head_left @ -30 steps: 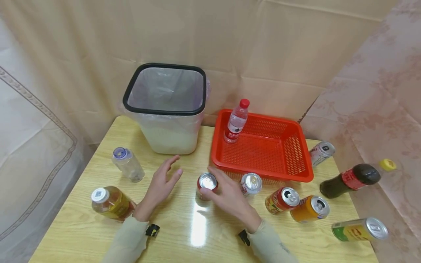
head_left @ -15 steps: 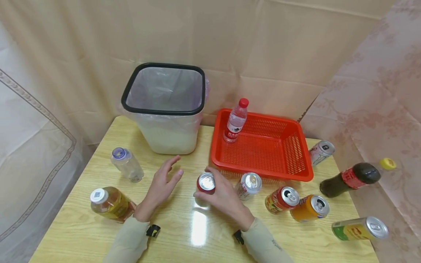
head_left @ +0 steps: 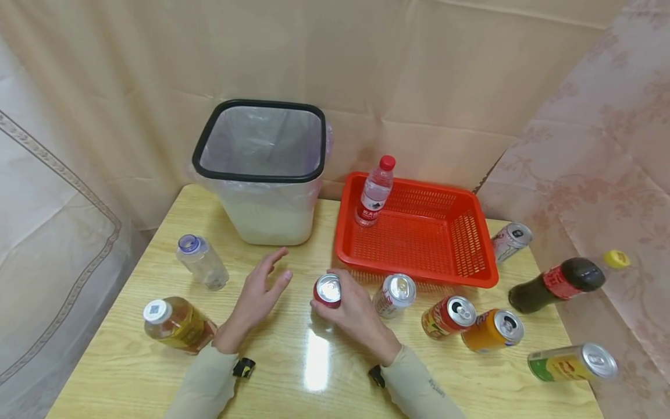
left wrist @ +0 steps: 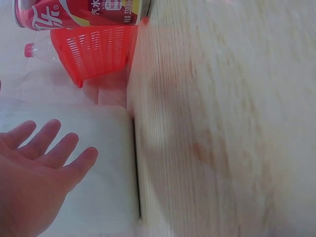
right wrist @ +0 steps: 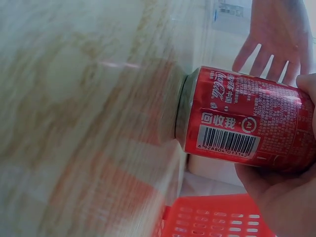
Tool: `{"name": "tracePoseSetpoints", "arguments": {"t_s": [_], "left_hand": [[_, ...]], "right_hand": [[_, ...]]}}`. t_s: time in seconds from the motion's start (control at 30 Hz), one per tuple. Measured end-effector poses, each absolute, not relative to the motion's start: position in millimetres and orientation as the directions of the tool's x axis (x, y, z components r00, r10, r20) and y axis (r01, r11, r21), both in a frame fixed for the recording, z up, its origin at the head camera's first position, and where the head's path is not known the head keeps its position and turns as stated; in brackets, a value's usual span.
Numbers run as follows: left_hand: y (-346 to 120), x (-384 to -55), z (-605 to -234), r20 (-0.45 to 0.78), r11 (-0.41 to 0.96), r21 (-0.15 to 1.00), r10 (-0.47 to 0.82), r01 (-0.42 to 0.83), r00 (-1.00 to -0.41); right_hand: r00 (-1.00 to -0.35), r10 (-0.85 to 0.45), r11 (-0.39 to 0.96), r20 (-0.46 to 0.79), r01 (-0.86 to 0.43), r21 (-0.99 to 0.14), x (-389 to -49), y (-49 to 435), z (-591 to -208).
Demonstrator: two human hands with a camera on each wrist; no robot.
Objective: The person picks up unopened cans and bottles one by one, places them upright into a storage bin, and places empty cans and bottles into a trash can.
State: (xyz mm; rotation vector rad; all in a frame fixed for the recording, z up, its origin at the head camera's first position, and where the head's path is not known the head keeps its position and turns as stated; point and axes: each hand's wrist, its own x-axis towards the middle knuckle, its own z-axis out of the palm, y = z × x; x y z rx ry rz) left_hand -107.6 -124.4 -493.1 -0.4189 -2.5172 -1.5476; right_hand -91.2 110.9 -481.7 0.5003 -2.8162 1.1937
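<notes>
In the head view my right hand (head_left: 361,317) grips a red cola can (head_left: 328,291) that stands upright near the middle of the table. The right wrist view shows the can's barcode side (right wrist: 237,118), thumb and fingers round its upper part, with its bottom right at the tabletop. My left hand (head_left: 259,297) is to the left of the can, palm turned towards it, fingers extended and holding nothing. A white-silver can (head_left: 395,295) stands just right of my right hand. Left of my left hand are a clear open bottle (head_left: 204,265) and a tea-coloured bottle (head_left: 180,326).
Behind the hands stands a lined white bin (head_left: 269,215). A red basket (head_left: 413,279) holds a red-capped water bottle (head_left: 374,195). To the right are a red-yellow can (head_left: 439,320), an orange can (head_left: 487,334), a green-yellow can (head_left: 562,366), a pink can (head_left: 508,244) and a dark cola bottle (head_left: 555,286).
My right hand has moved slightly left and its fingers have closed round the red cola can, whose top has shifted a little left. The left hand has stayed put.
</notes>
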Motion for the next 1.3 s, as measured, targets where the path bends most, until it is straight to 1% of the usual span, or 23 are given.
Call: {"name": "tracePoseSetpoints", "arguments": {"t_s": [0.23,0.53,0.63,0.77,0.87,1.13,1.3], "left_hand": [[-124,-107,-492,0.272,0.428,0.848,0.157,0.313,-0.949],[-124,-107,-491,0.271,0.428,0.846,0.164,0.316,-0.948],[-119,-109,-489,0.293,0.421,0.842,0.168,0.337,-0.941],[-109,-113,-485,0.308,0.41,0.835,0.204,0.367,-0.929],[-101,-116,-481,0.308,0.408,0.83,0.234,0.38,-0.922],[-85,-123,-475,0.267,0.415,0.832,0.281,0.367,-0.922],[-76,-128,-472,0.28,0.419,0.818,0.309,0.394,-0.909]], "right_hand": [[-0.943,-0.281,0.653,0.178,-0.324,-0.685,-90,111,-482],[-0.947,-0.268,0.624,0.178,-0.311,-0.717,-85,114,-475],[-0.945,-0.255,0.607,0.204,-0.321,-0.727,-81,117,-471],[-0.938,-0.23,0.601,0.259,-0.346,-0.72,-77,123,-465],[-0.931,-0.218,0.608,0.293,-0.365,-0.706,-74,128,-459],[-0.907,-0.21,0.613,0.364,-0.413,-0.674,-67,146,-443],[-0.907,-0.193,0.627,0.374,-0.407,-0.664,-60,158,-427]]}}
